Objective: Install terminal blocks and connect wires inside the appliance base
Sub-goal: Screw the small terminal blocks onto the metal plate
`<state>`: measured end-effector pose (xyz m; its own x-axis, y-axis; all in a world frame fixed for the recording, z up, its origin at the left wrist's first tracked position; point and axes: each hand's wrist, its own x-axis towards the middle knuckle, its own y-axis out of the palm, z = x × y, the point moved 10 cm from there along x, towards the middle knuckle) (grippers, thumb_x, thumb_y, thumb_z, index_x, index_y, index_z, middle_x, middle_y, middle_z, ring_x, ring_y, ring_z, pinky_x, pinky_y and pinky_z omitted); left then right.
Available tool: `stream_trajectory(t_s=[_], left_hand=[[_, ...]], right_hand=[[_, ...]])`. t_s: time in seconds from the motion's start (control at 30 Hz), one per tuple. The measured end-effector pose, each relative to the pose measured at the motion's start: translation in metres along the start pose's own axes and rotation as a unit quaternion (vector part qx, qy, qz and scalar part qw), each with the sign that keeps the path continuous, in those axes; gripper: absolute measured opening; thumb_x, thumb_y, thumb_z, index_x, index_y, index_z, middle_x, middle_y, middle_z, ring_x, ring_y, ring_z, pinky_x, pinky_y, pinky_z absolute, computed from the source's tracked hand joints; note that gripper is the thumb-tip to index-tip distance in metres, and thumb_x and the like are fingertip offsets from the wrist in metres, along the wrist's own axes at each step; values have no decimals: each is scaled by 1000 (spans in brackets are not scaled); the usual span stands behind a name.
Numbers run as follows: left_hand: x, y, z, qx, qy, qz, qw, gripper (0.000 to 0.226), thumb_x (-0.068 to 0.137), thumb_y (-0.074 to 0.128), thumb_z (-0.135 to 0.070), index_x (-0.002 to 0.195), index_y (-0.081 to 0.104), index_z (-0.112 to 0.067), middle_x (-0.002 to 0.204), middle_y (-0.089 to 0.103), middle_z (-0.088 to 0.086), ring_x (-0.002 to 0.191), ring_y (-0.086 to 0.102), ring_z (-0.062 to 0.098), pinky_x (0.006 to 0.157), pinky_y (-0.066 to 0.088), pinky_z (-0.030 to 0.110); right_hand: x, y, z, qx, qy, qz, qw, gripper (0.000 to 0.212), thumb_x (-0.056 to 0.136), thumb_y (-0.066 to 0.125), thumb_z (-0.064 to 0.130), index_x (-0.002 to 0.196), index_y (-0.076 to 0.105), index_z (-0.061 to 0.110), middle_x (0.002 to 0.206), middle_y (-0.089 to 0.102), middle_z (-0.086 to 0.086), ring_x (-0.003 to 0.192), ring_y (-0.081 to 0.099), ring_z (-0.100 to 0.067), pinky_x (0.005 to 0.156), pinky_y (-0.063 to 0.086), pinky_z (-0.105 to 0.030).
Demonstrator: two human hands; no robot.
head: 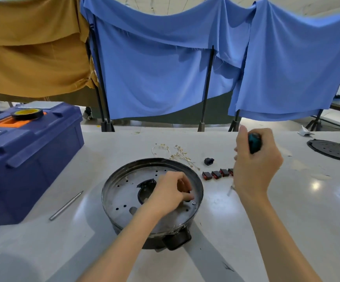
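Observation:
The round metal appliance base [124, 192] lies upside down on the white table, its perforated plate facing up and a black handle toward me. My left hand [170, 190] reaches inside and pinches a small black part against the plate's right side. My right hand [254, 163] grips a screwdriver [254, 142] with a teal and black handle, shaft pointing down to the table right of the base. Several black and red terminal blocks [215, 174] sit in a row beside the base. A tangle of pale wires [177, 152] lies behind the base.
A blue toolbox [26, 159] with a tape roll [27, 113] on top stands at the left. A metal rod [66, 205] lies in front of it. A small black part [208, 161] sits near the blocks. A black perforated cover [333, 149] is far right. Blue and tan cloths hang behind.

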<state>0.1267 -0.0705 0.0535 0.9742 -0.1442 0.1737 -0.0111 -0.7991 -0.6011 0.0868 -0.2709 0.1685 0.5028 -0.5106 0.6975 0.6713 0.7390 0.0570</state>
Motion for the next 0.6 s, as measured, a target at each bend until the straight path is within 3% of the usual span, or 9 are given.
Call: stream_trajectory(t_s=[0.13,0.2,0.27,0.4,0.5,0.6], left_hand=[[3,9,5,67,-12,27,997,23,67,87,-26,67,65,-21,68,67,-2,59,57,6,57,47,19],[4,8,5,78,-16,20,997,20,68,86,-23,69,67,-17,67,67,0,58,56,6,58,51,23],[5,4,7,87,-17,13,996,17,72,82,-15,70,66,-18,68,66,0,60,57,8,64,55,28],[5,-4,13,85,-26,11,996,18,75,79,-9,72,65,-21,70,64,-1,64,59,8,70,57,29],[4,-5,13,77,-30,17,996,18,75,80,-10,72,66,-22,69,64,-1,64,60,9,70,57,29],[5,-2,11,66,-38,37,996,15,72,84,-22,74,69,-20,64,64,-4,58,58,5,58,49,19]], right_hand=[[-20,49,-48,-151,55,234,959,26,93,62,32,77,59,12,65,59,2,62,54,-17,56,41,-28],[-48,73,-73,-191,98,355,910,30,87,67,36,76,63,9,66,63,-2,63,57,-19,59,45,-34],[-73,87,-87,-226,112,443,860,27,85,68,32,76,62,7,65,61,-5,58,57,-17,53,45,-31],[-87,98,-89,-176,154,494,837,36,83,57,2,53,38,9,45,39,-5,25,40,-5,33,28,-16],[-85,98,-85,-162,162,492,840,37,82,54,-2,52,36,10,47,42,-8,23,38,-5,31,25,-14],[-86,95,-81,-148,170,494,840,30,82,52,-1,56,41,7,52,50,-15,23,40,-6,31,23,-12]])
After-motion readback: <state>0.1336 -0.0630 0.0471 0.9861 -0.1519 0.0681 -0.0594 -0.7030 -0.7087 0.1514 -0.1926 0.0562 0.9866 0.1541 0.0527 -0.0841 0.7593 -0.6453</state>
